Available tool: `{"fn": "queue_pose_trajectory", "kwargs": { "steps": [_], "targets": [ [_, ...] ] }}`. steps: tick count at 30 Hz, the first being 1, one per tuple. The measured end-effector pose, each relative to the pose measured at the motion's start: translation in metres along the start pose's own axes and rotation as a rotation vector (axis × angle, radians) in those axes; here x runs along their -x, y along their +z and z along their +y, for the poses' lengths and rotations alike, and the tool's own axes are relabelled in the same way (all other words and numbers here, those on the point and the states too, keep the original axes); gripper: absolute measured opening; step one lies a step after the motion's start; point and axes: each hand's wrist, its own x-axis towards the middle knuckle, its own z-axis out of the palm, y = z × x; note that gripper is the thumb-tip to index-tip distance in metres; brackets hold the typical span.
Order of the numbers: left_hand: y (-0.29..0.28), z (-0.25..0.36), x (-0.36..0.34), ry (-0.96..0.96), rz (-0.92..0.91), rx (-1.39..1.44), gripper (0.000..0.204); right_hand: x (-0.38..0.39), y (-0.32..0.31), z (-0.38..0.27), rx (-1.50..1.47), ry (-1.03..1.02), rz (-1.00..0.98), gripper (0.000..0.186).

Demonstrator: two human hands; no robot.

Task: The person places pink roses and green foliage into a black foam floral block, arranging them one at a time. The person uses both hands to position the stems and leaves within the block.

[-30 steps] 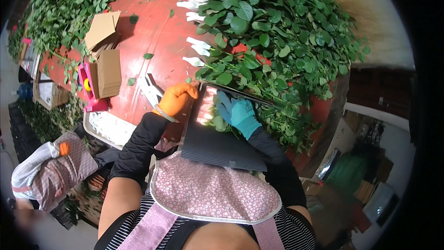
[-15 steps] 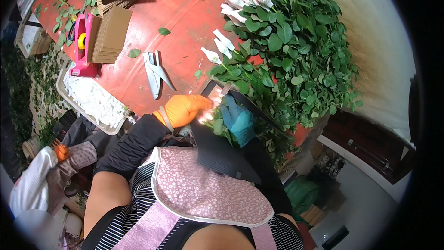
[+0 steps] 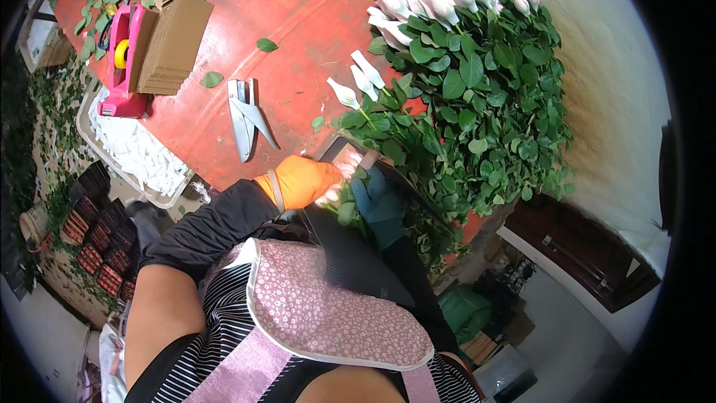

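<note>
pale pink rose heads (image 3: 328, 196) lie on a black ridged board (image 3: 365, 275) at the near edge of the red table (image 3: 298, 104). the orange-gloved left hand (image 3: 304, 181) curls against them; i cannot tell whether it, or the blue-gloved right hand (image 3: 379, 203), grips anything. pressing hard could bruise them.
</note>
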Motion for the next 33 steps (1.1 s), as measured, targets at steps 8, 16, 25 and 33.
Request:
{"fn": "queue_pose_trajectory", "kwargs": {
  "steps": [8, 16, 25, 33],
  "targets": [
    [-0.003, -0.004, -0.004, -0.087, 0.063, 0.182, 0.027, -0.003, 0.007, -0.001, 0.202, -0.063, 0.043, 0.038],
    [-0.015, 0.005, -0.010, -0.076, 0.026, 0.209, 0.028, 0.005, 0.010, 0.002, 0.178, -0.161, 0.193, 0.037],
    [-0.040, -0.006, -0.001, -0.091, 0.073, 0.281, 0.038, 0.003, 0.020, 0.030, 0.377, -0.327, 0.331, 0.054],
    [-0.062, 0.005, -0.021, -0.070, 0.003, 0.154, 0.036, 0.007, 0.016, 0.036, 0.248, -0.188, 0.172, 0.048]
  ]
}}
